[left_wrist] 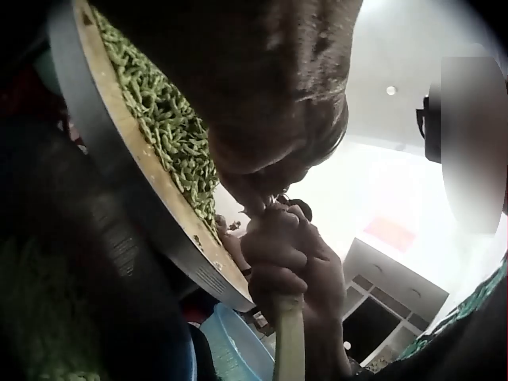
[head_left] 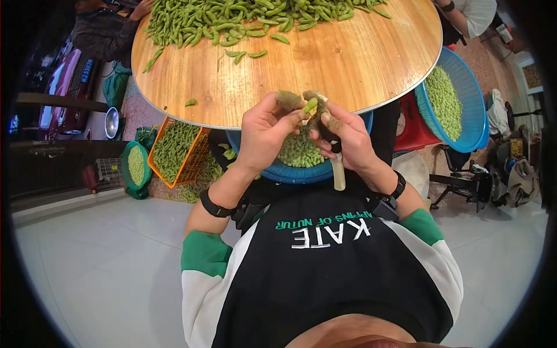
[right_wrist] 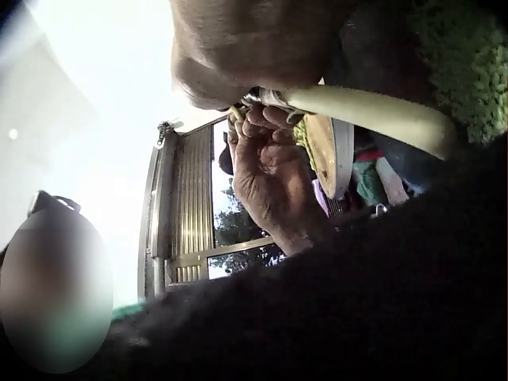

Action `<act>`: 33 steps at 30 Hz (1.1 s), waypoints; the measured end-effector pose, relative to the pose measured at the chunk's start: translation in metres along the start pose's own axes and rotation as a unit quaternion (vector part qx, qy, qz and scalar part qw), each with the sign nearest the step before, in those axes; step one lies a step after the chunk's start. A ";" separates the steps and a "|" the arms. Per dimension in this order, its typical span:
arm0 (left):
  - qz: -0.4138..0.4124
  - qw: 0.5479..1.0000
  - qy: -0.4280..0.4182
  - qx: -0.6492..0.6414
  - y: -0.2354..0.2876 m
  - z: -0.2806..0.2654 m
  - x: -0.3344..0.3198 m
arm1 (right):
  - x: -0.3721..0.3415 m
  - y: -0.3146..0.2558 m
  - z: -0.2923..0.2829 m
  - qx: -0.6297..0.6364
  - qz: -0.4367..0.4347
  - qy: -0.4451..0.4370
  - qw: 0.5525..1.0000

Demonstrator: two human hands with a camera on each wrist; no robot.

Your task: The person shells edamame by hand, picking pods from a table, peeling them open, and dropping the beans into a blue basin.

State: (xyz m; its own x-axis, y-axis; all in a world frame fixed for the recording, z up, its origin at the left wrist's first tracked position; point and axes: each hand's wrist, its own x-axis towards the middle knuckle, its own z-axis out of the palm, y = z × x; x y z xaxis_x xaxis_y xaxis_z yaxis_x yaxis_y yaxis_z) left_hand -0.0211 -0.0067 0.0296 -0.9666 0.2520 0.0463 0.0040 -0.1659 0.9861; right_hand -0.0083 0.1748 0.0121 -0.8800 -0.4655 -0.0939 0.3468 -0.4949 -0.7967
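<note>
My left hand pinches a green bean pod between thumb and fingers, in front of the table edge. Close beside it, my right hand grips a tool with a long pale handle that sticks out below the palm. The tool's working end is hidden by the fingers. Brownish coverings show on the fingertips of both hands, which nearly meet around the pod. Under them stands a blue basin holding shelled green beans. In the right wrist view the pale handle reaches out from the near hand.
A heap of pods covers the far part of the round wooden table. An orange crate of pods and a green basin stand left. A blue basket of shelled beans stands right. Other people sit across the table.
</note>
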 end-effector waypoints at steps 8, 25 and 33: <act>-0.052 0.998 0.007 -0.035 -0.003 0.002 0.002 | -0.003 0.001 -0.001 0.043 0.010 -0.045 0.998; -0.012 0.995 -0.091 0.047 -0.007 -0.011 0.009 | -0.005 -0.010 0.005 0.040 0.026 -0.030 0.998; -0.188 0.928 -0.168 -0.273 -0.028 -0.022 0.016 | 0.001 -0.003 -0.018 0.168 0.092 -0.122 0.974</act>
State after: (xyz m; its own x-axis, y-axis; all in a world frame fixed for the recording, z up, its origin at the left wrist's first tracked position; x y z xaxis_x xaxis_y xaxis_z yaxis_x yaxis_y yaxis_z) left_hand -0.0420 -0.0188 -0.0004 -0.7385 0.6580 -0.1470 -0.5365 -0.4415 0.7192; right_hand -0.0158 0.1890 0.0032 -0.7042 -0.7089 -0.0397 0.6142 -0.5801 -0.5350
